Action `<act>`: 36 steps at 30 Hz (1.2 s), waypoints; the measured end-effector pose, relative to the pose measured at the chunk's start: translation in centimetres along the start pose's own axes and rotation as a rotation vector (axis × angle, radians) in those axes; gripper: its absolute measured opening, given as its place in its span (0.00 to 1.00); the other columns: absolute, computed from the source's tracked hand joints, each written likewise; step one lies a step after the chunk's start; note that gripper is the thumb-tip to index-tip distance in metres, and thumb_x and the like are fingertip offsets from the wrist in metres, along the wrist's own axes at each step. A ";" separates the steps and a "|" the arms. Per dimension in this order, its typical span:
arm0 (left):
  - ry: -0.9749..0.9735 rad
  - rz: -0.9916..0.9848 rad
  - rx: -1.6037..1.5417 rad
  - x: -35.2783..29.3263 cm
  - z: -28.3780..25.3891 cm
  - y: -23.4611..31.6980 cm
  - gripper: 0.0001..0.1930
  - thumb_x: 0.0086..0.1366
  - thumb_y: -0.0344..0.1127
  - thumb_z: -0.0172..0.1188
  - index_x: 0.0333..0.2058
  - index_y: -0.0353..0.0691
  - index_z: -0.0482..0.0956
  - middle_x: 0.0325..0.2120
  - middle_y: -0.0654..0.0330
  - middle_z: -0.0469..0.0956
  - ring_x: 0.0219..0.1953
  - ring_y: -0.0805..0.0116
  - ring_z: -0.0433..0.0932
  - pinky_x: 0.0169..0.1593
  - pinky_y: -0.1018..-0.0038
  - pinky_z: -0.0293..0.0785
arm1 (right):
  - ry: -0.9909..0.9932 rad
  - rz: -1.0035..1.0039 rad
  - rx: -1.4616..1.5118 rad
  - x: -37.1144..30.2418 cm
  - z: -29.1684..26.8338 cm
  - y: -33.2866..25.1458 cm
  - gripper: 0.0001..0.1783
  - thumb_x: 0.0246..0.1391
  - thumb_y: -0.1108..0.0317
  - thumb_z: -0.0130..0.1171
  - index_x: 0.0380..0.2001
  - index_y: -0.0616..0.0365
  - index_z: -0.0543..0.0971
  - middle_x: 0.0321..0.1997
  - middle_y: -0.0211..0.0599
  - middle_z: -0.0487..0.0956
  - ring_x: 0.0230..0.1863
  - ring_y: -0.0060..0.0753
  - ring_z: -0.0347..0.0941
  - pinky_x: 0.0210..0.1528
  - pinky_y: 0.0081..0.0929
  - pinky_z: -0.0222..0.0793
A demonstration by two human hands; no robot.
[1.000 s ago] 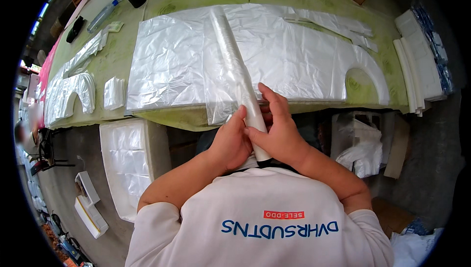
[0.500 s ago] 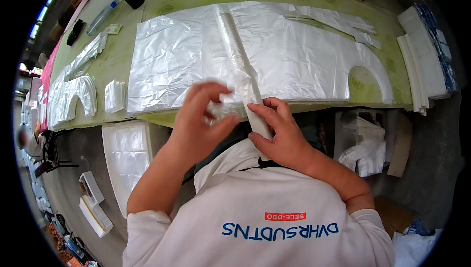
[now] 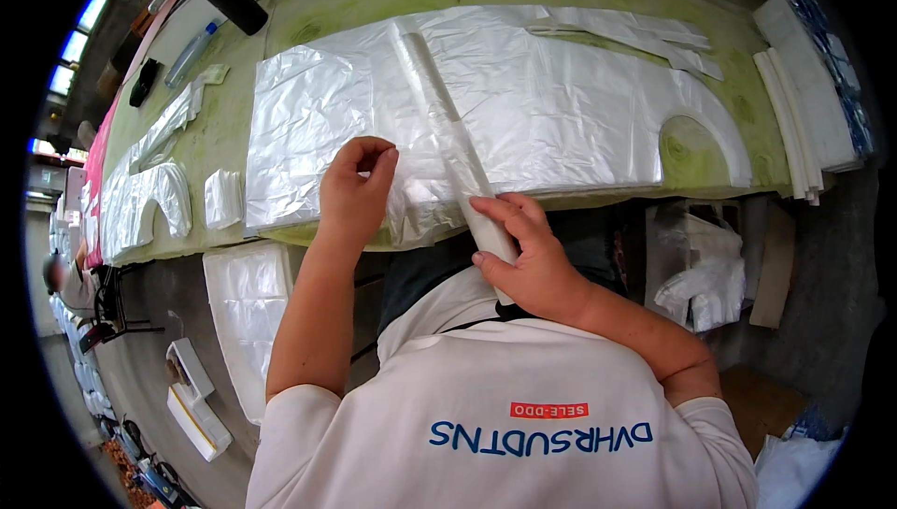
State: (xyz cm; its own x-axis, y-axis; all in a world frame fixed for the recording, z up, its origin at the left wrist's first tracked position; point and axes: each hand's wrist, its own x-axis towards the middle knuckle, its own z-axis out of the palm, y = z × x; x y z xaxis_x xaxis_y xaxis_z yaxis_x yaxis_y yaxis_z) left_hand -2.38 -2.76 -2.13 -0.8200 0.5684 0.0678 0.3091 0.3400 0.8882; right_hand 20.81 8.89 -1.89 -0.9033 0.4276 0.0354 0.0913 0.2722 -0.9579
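Observation:
A long whitish roll of plastic film point(image 3: 439, 107) slants from the far side of the table towards my body. My right hand point(image 3: 533, 261) is closed round its near end, thumb on one side and fingers on the other. Left of the roll, above the spread clear plastic sheets point(image 3: 313, 126), my left hand point(image 3: 360, 186) is raised with thumb and fingertips pinched together. Whatever that pinch holds is too thin or hidden to make out. Loose crinkled film point(image 3: 411, 205) hangs by the roll at the table edge, between my two hands.
Cut plastic pieces point(image 3: 154, 196) and a small folded stack point(image 3: 223, 199) lie at left. Behind them are a bottle point(image 3: 192, 54) and a black cylinder point(image 3: 231, 0). White stacked sheets point(image 3: 804, 79) stand at right. Below the table are a plastic-covered box point(image 3: 248, 308) and a bin of scraps point(image 3: 701, 271).
My left hand has moved left, away from the roll, and its spread fingers have closed into a pinch. My right hand keeps its hold on the roll's near end.

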 end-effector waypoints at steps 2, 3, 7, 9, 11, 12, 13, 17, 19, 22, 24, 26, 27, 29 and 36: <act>0.018 0.005 0.095 -0.8 -0.9 0.2 0.05 0.65 0.31 0.66 0.37 0.39 0.83 0.32 0.64 0.81 0.34 0.75 0.80 0.37 0.77 0.75 | 0.012 0.014 0.071 0.0 0.2 0.1 0.36 0.52 0.76 0.66 0.65 0.47 0.70 0.64 0.48 0.60 0.64 0.44 0.64 0.65 0.32 0.67; 0.019 0.092 0.155 -1.2 -1.1 0.7 0.04 0.63 0.30 0.66 0.37 0.40 0.83 0.32 0.63 0.80 0.32 0.73 0.80 0.36 0.75 0.76 | -0.003 0.030 0.091 0.1 0.1 -0.1 0.36 0.53 0.77 0.65 0.66 0.47 0.70 0.64 0.46 0.60 0.64 0.42 0.64 0.65 0.31 0.66; 0.006 0.269 0.350 -1.5 -1.2 1.9 0.06 0.61 0.29 0.67 0.38 0.42 0.84 0.33 0.61 0.81 0.33 0.68 0.81 0.37 0.72 0.78 | -0.011 0.031 0.091 0.2 0.2 -0.1 0.36 0.53 0.77 0.65 0.66 0.49 0.69 0.64 0.46 0.60 0.64 0.43 0.63 0.65 0.32 0.66; -0.038 0.308 0.422 -1.4 -0.7 3.2 0.07 0.61 0.28 0.66 0.39 0.42 0.85 0.34 0.60 0.81 0.34 0.66 0.81 0.40 0.71 0.78 | -0.020 0.050 0.086 0.2 0.0 -0.3 0.36 0.53 0.76 0.66 0.66 0.50 0.69 0.65 0.47 0.60 0.64 0.43 0.63 0.66 0.32 0.65; -0.108 0.368 0.455 -1.1 0.0 3.2 0.08 0.61 0.29 0.66 0.40 0.44 0.86 0.35 0.59 0.81 0.36 0.62 0.82 0.41 0.69 0.79 | -0.015 0.029 0.063 0.2 0.0 -0.2 0.36 0.53 0.76 0.66 0.66 0.51 0.69 0.65 0.47 0.60 0.65 0.45 0.63 0.66 0.32 0.65; -0.144 0.398 0.471 -1.0 0.3 3.2 0.09 0.61 0.30 0.65 0.41 0.44 0.86 0.36 0.58 0.82 0.37 0.60 0.83 0.41 0.68 0.80 | -0.012 0.019 0.051 0.1 -0.1 -0.1 0.36 0.53 0.76 0.66 0.66 0.51 0.69 0.65 0.47 0.60 0.65 0.45 0.63 0.66 0.33 0.64; -0.197 0.360 0.496 -0.9 0.6 3.3 0.09 0.62 0.30 0.65 0.41 0.43 0.86 0.39 0.57 0.82 0.41 0.57 0.83 0.44 0.67 0.80 | -0.004 0.012 0.054 0.1 -0.1 -0.1 0.37 0.53 0.76 0.66 0.66 0.51 0.69 0.65 0.47 0.60 0.65 0.45 0.63 0.67 0.33 0.64; -0.330 0.303 0.459 -1.3 0.7 4.0 0.14 0.60 0.31 0.66 0.46 0.40 0.82 0.49 0.56 0.81 0.48 0.54 0.81 0.51 0.64 0.77 | 0.022 0.011 0.046 -0.1 -0.3 0.0 0.37 0.53 0.76 0.66 0.67 0.52 0.68 0.64 0.46 0.64 0.66 0.44 0.63 0.67 0.33 0.63; -0.175 0.432 0.464 -1.8 0.4 3.4 0.20 0.59 0.32 0.68 0.51 0.41 0.79 0.54 0.56 0.78 0.55 0.52 0.77 0.56 0.63 0.75 | 0.032 0.031 0.064 -0.1 -0.5 0.2 0.36 0.53 0.76 0.65 0.67 0.53 0.68 0.64 0.44 0.65 0.66 0.43 0.63 0.67 0.34 0.63; -0.132 0.452 0.408 -2.9 -0.6 2.3 0.27 0.57 0.35 0.70 0.56 0.42 0.75 0.63 0.55 0.71 0.65 0.50 0.68 0.65 0.59 0.67 | 0.046 0.081 0.156 -0.1 -0.6 0.5 0.35 0.54 0.76 0.64 0.67 0.53 0.68 0.64 0.43 0.66 0.66 0.41 0.63 0.67 0.34 0.63; -0.171 0.392 0.489 -3.5 -1.5 1.8 0.29 0.58 0.38 0.70 0.58 0.44 0.74 0.66 0.55 0.67 0.70 0.49 0.62 0.69 0.54 0.59 | 0.050 0.128 0.237 -0.1 -0.6 0.3 0.35 0.55 0.76 0.63 0.67 0.53 0.68 0.64 0.42 0.65 0.66 0.40 0.64 0.67 0.33 0.63; -0.196 0.322 0.682 -3.8 -2.2 1.2 0.28 0.60 0.40 0.69 0.59 0.46 0.74 0.68 0.54 0.65 0.72 0.48 0.58 0.71 0.49 0.53 | 0.047 0.123 0.212 -0.2 -0.6 0.5 0.35 0.55 0.76 0.63 0.67 0.53 0.68 0.65 0.42 0.65 0.66 0.39 0.64 0.67 0.32 0.64; -0.202 0.289 0.771 -3.9 -2.7 0.9 0.28 0.61 0.40 0.67 0.60 0.46 0.74 0.69 0.54 0.65 0.73 0.48 0.56 0.72 0.47 0.50 | 0.046 0.121 0.200 -0.3 -0.6 0.6 0.35 0.55 0.76 0.63 0.67 0.52 0.68 0.65 0.41 0.65 0.65 0.38 0.64 0.66 0.32 0.64; -0.171 0.240 0.914 -3.7 -4.1 -0.2 0.29 0.63 0.38 0.65 0.63 0.46 0.71 0.69 0.54 0.63 0.75 0.48 0.53 0.73 0.45 0.45 | 0.047 0.134 0.213 -0.4 -0.6 0.7 0.35 0.56 0.76 0.62 0.67 0.52 0.68 0.65 0.40 0.65 0.64 0.36 0.65 0.65 0.31 0.65; -0.169 0.360 0.721 -2.1 -2.2 1.9 0.33 0.64 0.45 0.64 0.67 0.44 0.68 0.70 0.53 0.62 0.75 0.51 0.51 0.75 0.46 0.42 | 0.057 0.172 0.305 -0.5 -0.4 1.1 0.33 0.58 0.77 0.61 0.67 0.53 0.68 0.64 0.39 0.64 0.60 0.32 0.69 0.62 0.30 0.69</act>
State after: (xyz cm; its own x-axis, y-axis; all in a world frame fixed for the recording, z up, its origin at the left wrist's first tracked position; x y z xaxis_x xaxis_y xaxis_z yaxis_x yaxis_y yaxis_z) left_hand -1.17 -4.97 0.41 -0.5456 0.8200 0.1729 0.8202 0.4802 0.3109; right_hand 21.49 9.34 -2.84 -0.8601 0.4943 -0.1263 0.1031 -0.0740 -0.9919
